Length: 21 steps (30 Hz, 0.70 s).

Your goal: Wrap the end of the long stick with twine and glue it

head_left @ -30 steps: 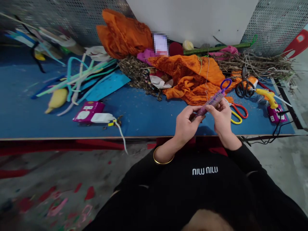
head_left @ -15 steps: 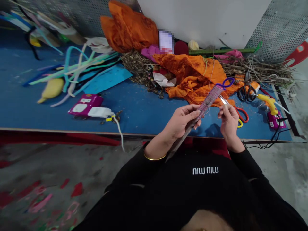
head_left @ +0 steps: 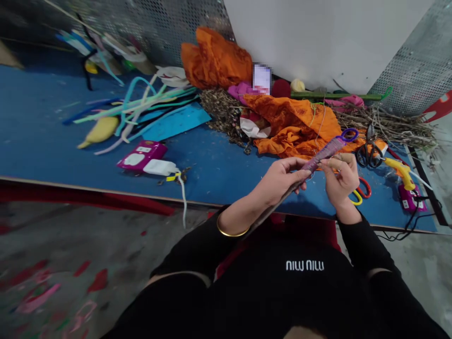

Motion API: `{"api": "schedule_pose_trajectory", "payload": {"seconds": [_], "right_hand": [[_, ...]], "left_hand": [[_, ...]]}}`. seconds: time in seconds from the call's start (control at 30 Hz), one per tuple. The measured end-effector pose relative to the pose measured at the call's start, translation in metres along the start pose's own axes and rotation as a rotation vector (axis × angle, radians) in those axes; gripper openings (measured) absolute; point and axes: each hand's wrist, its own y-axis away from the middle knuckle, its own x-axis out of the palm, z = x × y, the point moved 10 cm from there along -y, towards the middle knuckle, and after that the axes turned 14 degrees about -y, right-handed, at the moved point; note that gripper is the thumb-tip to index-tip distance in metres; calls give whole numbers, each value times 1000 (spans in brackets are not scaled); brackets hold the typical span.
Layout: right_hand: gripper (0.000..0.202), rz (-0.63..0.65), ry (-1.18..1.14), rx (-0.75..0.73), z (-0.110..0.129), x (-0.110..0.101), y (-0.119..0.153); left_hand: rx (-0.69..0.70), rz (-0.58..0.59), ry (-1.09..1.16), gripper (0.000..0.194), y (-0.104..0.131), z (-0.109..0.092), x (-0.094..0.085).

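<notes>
A long thin stick [head_left: 327, 151], wrapped in purplish thread near its upper end, slants across the front of the blue table. A purple loop [head_left: 349, 135] shows at its tip. My left hand [head_left: 287, 178] is closed around the wrapped part. Against the stick's right side, my right hand [head_left: 341, 175] has its fingers pinched together; what they hold is too small to make out. Red and yellow scissor handles [head_left: 363, 187] lie on the table beside my right hand, partly hidden by it.
Orange cloth [head_left: 296, 120] and dry twigs lie behind my hands. Black scissors [head_left: 369, 153] and a yellow glue gun [head_left: 400, 172] are at right. Further left are a purple power strip [head_left: 143, 156], a yellow gourd-like object [head_left: 100, 131] and pipe cleaners. The blue table's front edge runs below my hands.
My right hand has moved in against the stick, and its fingers have curled. The stick now leans lower. The whole view has shifted, with the table items appearing further right and lower.
</notes>
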Motion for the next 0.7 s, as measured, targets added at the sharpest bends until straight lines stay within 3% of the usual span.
{"api": "schedule_pose_trajectory", "payload": {"seconds": [0.17, 0.27, 0.37, 0.47, 0.53, 0.63, 0.7], "right_hand": [[27, 47, 162, -138, -20, 10, -38], [26, 34, 208, -263, -22, 12, -54], [24, 1, 159, -291, -23, 8, -54], [28, -57, 34, -128, -38, 0, -48], [33, -96, -103, 40, -56, -4, -42], [45, -160, -269, 279, -86, -6, -36], [39, -228, -285, 369, -99, -10, -35]], "left_hand": [[9, -53, -120, 5, -35, -31, -3], [84, -71, -308, 8, -61, -52, -3], [256, -157, -536, 15, -77, -77, -10], [363, -293, -707, 25, -83, -96, -24], [365, -321, -767, 30, -90, -102, -30], [295, -239, -793, 30, -114, -104, -28], [249, -124, -811, 28, -135, -106, -17]]}}
